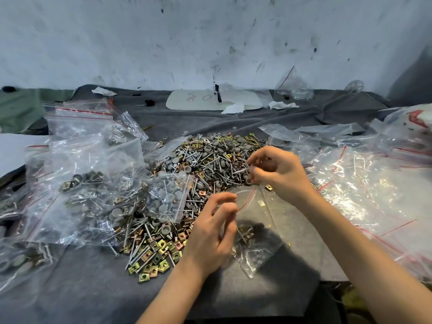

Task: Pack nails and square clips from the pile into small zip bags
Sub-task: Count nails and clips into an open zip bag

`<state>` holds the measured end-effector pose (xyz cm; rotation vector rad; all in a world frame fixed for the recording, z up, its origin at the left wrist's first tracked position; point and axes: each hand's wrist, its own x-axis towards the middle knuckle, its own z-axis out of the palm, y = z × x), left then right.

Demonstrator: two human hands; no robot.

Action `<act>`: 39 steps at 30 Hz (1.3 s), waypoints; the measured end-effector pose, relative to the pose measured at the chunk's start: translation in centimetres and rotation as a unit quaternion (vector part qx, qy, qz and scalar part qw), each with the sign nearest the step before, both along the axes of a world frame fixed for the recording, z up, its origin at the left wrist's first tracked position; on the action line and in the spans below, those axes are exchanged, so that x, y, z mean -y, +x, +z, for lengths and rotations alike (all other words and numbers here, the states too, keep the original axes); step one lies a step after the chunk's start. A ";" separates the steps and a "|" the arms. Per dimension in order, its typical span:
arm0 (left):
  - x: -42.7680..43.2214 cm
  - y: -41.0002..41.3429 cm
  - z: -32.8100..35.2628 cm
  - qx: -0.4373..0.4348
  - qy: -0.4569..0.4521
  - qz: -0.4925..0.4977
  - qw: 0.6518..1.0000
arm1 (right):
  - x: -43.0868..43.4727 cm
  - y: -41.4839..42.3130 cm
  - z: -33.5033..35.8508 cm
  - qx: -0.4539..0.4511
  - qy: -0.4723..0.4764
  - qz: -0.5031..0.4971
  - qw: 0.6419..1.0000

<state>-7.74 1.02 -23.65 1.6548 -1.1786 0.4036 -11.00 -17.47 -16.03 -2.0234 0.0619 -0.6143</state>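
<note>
1. The left hand (215, 228) pinches the red-striped mouth of a small zip bag (254, 251); the right hand (278, 171) pinches a nail (240, 170) above it.
2. The cloth-covered table (93, 300) carries everything.
3. The pile (198, 164) of nails and square clips lies just behind both hands.
4. Filled bags (81, 183) lie left of the pile.
5. A few clips (245, 232) sit inside the zip bag.

The left hand (215, 228) hides part of the small zip bag (254, 249). What, if anything, the right hand (278, 171) holds is too blurred to tell. The filled bags (16, 260) at the frame's left edge and the empty bags (397, 195) at its right edge are cut off.
</note>
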 end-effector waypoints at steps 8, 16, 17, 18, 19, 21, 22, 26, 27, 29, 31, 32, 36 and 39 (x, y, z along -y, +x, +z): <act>0.0 0.0 0.1 0.014 0.005 -0.008 1.000 | -2.2 -1.9 3.4 0.029 -0.297 0.079 0.951; -0.1 -0.1 0.1 0.012 0.024 0.007 1.000 | -3.0 -0.9 2.8 0.035 -0.137 0.011 0.990; -0.1 -0.1 0.1 0.011 0.028 0.009 1.000 | -3.3 -0.3 2.7 0.008 -0.133 -0.001 0.991; -0.1 -0.1 0.1 0.011 0.031 0.009 0.999 | -3.6 0.5 2.6 -0.035 -0.146 -0.004 0.989; -0.1 -0.1 0.2 0.013 0.034 0.008 0.999 | -4.1 1.5 2.3 -0.077 -0.169 -0.003 0.983; -0.1 -0.2 0.3 0.019 0.040 0.000 0.999 | -5.2 3.7 1.6 -0.125 -0.205 -0.006 0.971; -0.1 -0.2 0.3 0.022 0.043 -0.004 0.999 | -5.7 4.8 1.3 -0.136 -0.221 -0.009 0.966; -0.1 -0.2 0.4 0.014 0.046 -0.011 0.999 | -6.8 8.3 -0.1 -0.190 -0.287 0.007 0.939; -0.1 -0.2 0.3 0.011 0.047 -0.007 0.999 | -6.8 8.7 -0.3 -0.202 -0.295 0.014 0.934; -0.1 -0.1 0.2 -0.001 0.055 -0.001 0.998 | -6.8 9.0 -0.8 -0.204 -0.313 0.019 0.927; -0.1 -0.1 0.2 -0.008 0.062 -0.001 0.998 | -6.6 9.0 -1.1 -0.188 -0.325 0.017 0.927; 0.0 -0.1 0.2 -0.007 0.065 -0.004 0.998 | -6.5 9.0 -1.1 -0.176 -0.330 0.021 0.927; 0.0 -0.2 0.3 0.002 0.071 -0.016 0.997 | -6.2 8.3 -0.9 -0.160 -0.340 0.060 0.925; -0.1 -0.2 0.2 0.000 0.060 -0.013 0.998 | -5.9 7.2 0.2 -0.136 -0.206 0.058 0.967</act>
